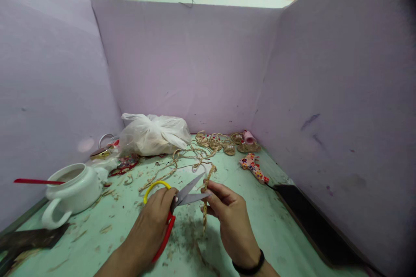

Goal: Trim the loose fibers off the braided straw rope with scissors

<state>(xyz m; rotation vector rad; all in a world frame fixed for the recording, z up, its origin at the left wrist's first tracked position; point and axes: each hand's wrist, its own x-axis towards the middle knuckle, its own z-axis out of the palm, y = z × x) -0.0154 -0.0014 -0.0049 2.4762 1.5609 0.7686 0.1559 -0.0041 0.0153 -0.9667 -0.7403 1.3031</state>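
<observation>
My left hand (156, 214) grips a pair of scissors (186, 194) with one yellow and one red handle. Their blades are spread and point right, the lower tip reaching the fingers of my right hand (232, 214). Between its thumb and fingers, that right hand pinches a braided straw cord (205, 214), which hangs down below the fingertips and also rises above them. A black band circles the right wrist. Beyond the hands, more braided cord (175, 160) lies in loose loops across the green tabletop (136, 229).
At left stand a white pot (76, 190) with a red stick and a dark blade-like tool (35, 238). A white plastic bag (154, 134), small woven pieces (229, 149), and a floral fabric piece (253, 166) lie farther back. A black slab (312, 220) rests right; purple panels (188, 65) enclose the table.
</observation>
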